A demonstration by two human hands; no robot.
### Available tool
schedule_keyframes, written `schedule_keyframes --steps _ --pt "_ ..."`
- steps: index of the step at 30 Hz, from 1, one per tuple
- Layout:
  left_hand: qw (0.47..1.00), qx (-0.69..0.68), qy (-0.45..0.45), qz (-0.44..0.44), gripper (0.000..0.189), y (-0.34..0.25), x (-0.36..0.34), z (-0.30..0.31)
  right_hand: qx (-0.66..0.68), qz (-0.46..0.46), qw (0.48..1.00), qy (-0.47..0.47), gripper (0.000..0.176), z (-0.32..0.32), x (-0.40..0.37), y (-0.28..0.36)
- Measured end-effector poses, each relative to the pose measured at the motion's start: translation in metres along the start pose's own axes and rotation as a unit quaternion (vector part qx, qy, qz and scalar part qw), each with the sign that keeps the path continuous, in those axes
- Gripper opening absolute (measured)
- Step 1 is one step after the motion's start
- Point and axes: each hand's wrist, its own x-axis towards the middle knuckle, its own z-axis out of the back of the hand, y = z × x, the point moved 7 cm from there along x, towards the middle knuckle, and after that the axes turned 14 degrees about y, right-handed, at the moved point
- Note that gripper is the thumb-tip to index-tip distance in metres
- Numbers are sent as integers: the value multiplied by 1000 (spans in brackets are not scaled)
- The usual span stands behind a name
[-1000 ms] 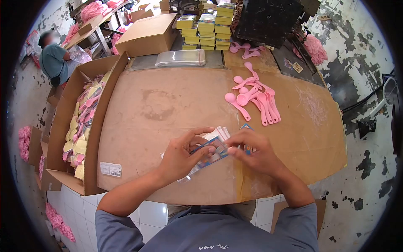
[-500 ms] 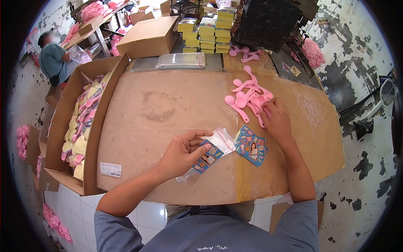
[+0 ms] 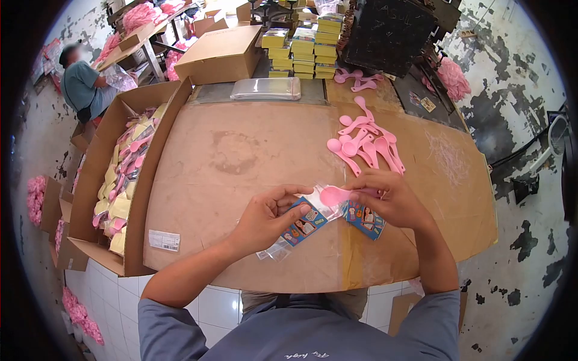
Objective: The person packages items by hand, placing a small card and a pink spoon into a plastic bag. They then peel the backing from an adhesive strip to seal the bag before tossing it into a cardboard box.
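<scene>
Left hand (image 3: 269, 218) pinches blue printed card (image 3: 304, 227) plus clear plastic bag (image 3: 277, 249), toward near edge of brown cardboard-covered tabletop (image 3: 241, 186). Can't tell if card's inside. Right hand (image 3: 392, 200) pinches pink plastic scoop spoon (image 3: 333, 195) by handle, bowl at bag. Step looks like bagging the spoon; next move likely calls for opening the bag mouth, lining up the bowl.

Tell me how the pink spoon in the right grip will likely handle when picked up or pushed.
The pink spoon juts from the right grip without sagging, so it is probably stiff. Its plastic-looking surface suggests it is light. Its rounded end may make it rock if pushed.
</scene>
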Motion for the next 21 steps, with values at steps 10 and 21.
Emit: schedule_keyframes --steps 10,21 --pt "999 26 8 24 35 2 -2 -3 -60 -5 995 76 22 -8 13 34" --pt "995 7 81 -52 29 1 0 -13 328 112 920 182 50 -69 39 53"
